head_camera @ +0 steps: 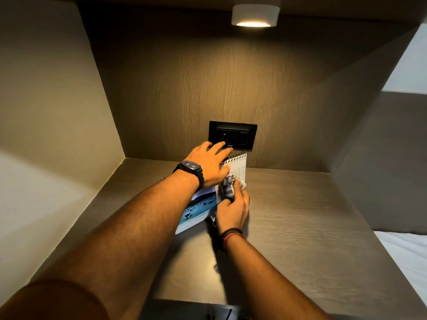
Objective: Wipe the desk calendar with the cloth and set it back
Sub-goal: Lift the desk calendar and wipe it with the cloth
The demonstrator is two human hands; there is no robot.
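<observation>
A spiral-bound desk calendar [239, 166] stands on the wooden desk [300, 215], its white date page facing me and a picture page [198, 210] folded out flat toward the left. My left hand [209, 165], with a black watch on the wrist, rests over the calendar's top left corner, thumb on the page and fingers spread behind it. Low against the date page my right hand [233, 210] presses a crumpled grey and white cloth [228, 187]. Part of the cloth hangs below my right palm.
A black socket plate [233, 135] is set in the back panel just behind the calendar. A round lamp [255, 16] glows overhead. Wood panels close in the left and right sides. A white bed sheet [406, 257] lies beyond the desk's right edge.
</observation>
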